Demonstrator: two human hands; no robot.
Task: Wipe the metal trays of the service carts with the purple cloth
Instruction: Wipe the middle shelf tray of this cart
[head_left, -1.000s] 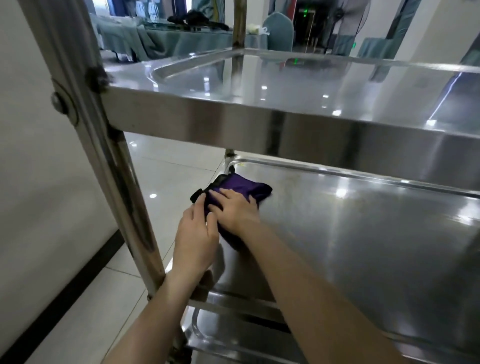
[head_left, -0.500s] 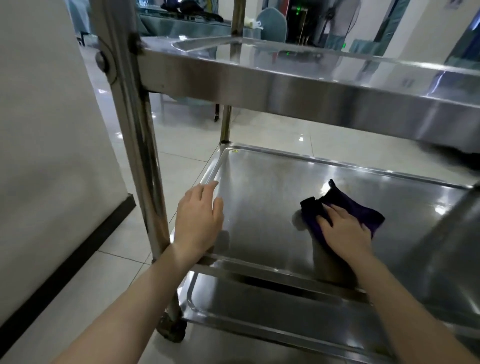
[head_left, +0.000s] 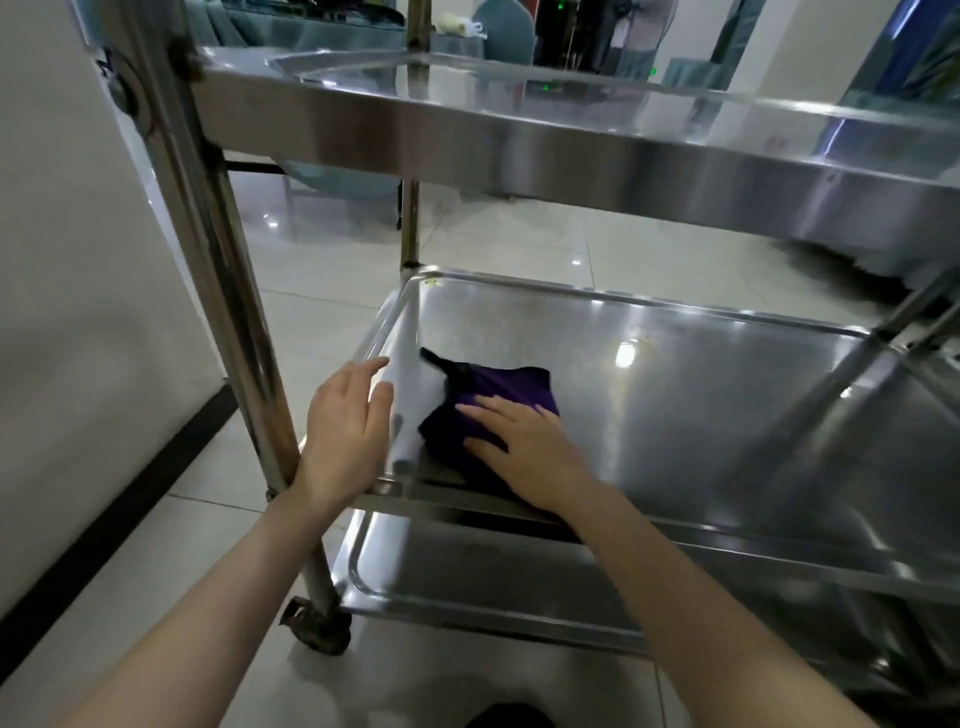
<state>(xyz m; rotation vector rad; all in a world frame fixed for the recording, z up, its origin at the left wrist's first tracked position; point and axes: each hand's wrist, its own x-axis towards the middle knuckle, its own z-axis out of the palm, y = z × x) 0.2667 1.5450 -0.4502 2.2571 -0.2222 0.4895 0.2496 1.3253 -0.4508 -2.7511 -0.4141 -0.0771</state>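
A steel service cart stands in front of me with three trays. The purple cloth (head_left: 485, 397) lies crumpled on the middle tray (head_left: 727, 395), near its left front corner. My right hand (head_left: 524, 447) presses flat on the cloth with straight fingers. My left hand (head_left: 345, 431) rests with relaxed fingers on the middle tray's left rim, just left of the cloth. The top tray (head_left: 519, 130) spans the view above, and the bottom tray (head_left: 467, 582) shows below the middle one.
The cart's left front post (head_left: 208, 249) rises beside my left wrist, with a caster wheel (head_left: 314, 626) at its foot. A pale wall with a dark skirting (head_left: 104, 519) runs along the left. Teal-covered chairs and tables stand beyond the cart on a glossy tiled floor.
My right hand has slid the cloth from the tray's middle back to its left front corner. My left hand has stayed on the left rim.
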